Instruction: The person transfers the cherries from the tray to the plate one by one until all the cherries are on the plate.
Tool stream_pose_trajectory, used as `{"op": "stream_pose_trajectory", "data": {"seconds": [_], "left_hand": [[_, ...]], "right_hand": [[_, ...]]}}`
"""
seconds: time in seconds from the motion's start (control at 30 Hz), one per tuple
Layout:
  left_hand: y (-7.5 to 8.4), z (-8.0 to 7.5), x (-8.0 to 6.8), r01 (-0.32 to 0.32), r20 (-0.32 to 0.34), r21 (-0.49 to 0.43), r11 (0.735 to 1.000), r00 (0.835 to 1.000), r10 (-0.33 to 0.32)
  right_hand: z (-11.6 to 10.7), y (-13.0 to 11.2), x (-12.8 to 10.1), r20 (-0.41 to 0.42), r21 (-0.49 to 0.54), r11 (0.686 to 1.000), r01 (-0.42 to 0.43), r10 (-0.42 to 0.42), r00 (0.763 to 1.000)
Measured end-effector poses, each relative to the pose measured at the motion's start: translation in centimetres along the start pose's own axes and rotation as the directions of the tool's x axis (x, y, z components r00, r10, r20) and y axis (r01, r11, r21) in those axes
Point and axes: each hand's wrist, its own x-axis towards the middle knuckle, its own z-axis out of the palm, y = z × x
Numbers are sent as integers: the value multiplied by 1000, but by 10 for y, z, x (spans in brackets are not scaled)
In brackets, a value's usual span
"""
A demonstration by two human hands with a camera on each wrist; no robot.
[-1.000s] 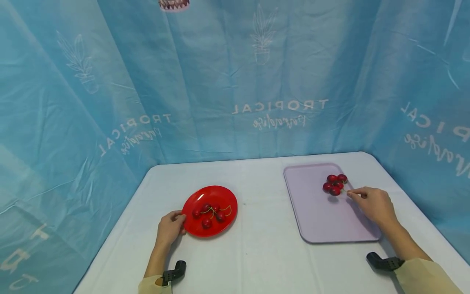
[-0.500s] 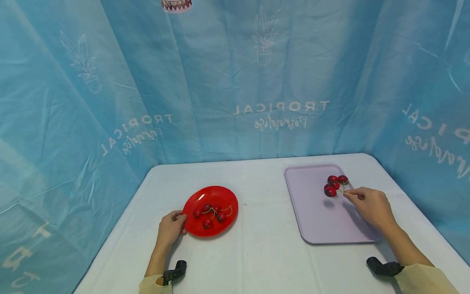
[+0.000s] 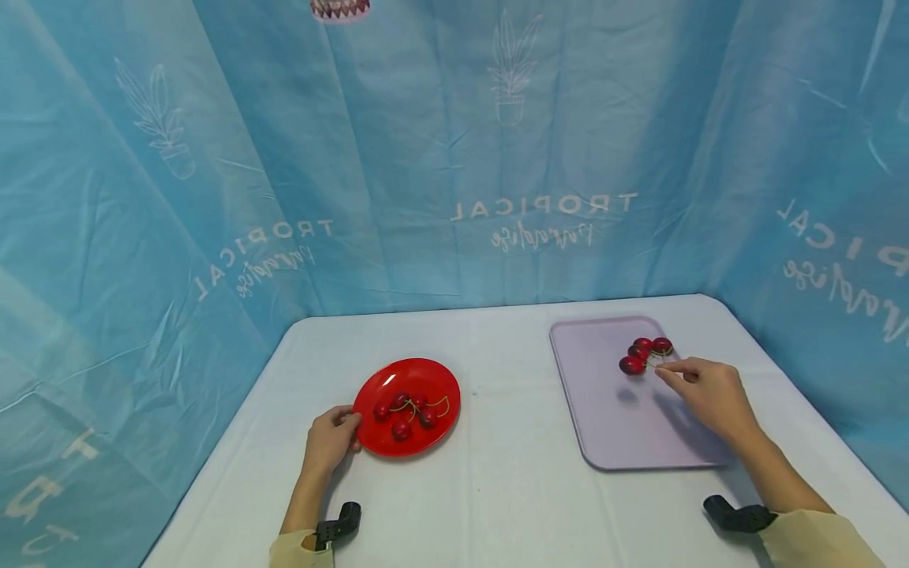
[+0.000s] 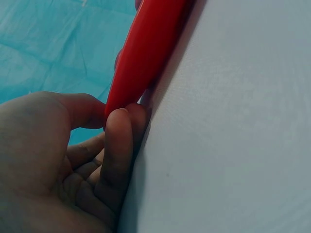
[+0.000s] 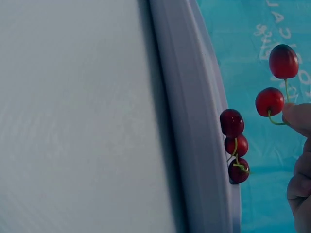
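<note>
Right wrist view alone: cherries (image 5: 270,101) lifted clear of tray (image 5: 194,116), stems pinched; left hand (image 3: 329,440) gripping red plate (image 3: 376,390).

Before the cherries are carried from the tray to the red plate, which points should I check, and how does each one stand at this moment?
1. Right hand pinches the stems of the cherry bunch: ok.
2. Bunch is lifted free of the lilac tray: ok for two cherries, raised in the right wrist view; the other three hang at the rim, contact cannot tell.
3. All cherries hang on joined stems: cannot tell, stems too thin.
4. Left hand grips the red plate at its edge: ok.
5. Free room on the plate beside the cherries on the plate: ok.
6. Path over the white table has nothing in the way: ok.
</note>
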Motion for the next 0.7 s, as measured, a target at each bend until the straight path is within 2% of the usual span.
{"op": "stream_pose_trajectory", "data": {"seconds": [0.57,0.7], "left_hand": [[-3,-1,2,-14,8,-14,1000,1000,14],[-2,-1,1,-10,10,-20,1000,1000,10]], "right_hand": [[12,-24,5,-7,141,990,27,-26,1000],[19,-28,6,1,143,990,19,-19,1000]]}}
